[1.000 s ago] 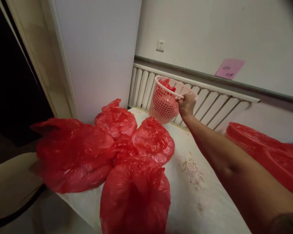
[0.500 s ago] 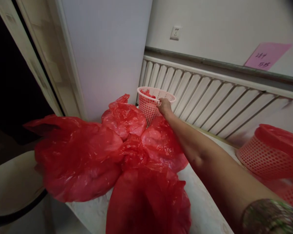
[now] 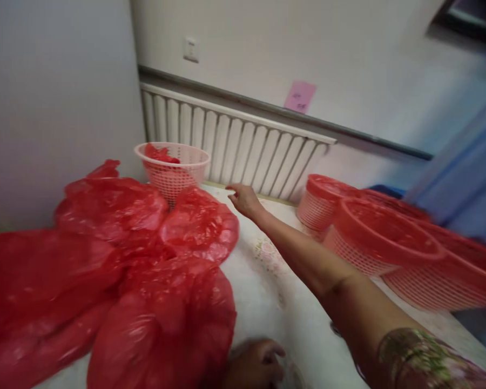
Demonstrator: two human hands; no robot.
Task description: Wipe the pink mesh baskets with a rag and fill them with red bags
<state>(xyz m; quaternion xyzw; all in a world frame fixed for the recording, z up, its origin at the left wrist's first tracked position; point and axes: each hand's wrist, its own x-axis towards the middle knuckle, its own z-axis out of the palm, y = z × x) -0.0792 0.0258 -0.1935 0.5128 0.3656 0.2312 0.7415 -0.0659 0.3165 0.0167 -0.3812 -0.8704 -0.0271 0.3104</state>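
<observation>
My right hand (image 3: 245,200) reaches out over the table, its fingers apart and holding nothing, to the right of a pink mesh basket (image 3: 172,175) with red plastic inside. Low in the view, my left hand (image 3: 256,364) is blurred, with curled fingers; whether it holds anything is unclear. It is beside a full red plastic bag (image 3: 166,329). More filled red bags (image 3: 113,202) lie close together on the left, one of them (image 3: 200,224) touching the basket's front.
The table (image 3: 267,302) has a pale floral cover. Several pink baskets lined with red plastic (image 3: 389,232) stand at the right. Behind are a white radiator (image 3: 227,143), a wall with a pink note (image 3: 300,97), and blue fabric (image 3: 465,178) at the right.
My right hand has let go of the basket's rim and drawn away to its right. The view has turned right, bringing more baskets and my left hand into sight.
</observation>
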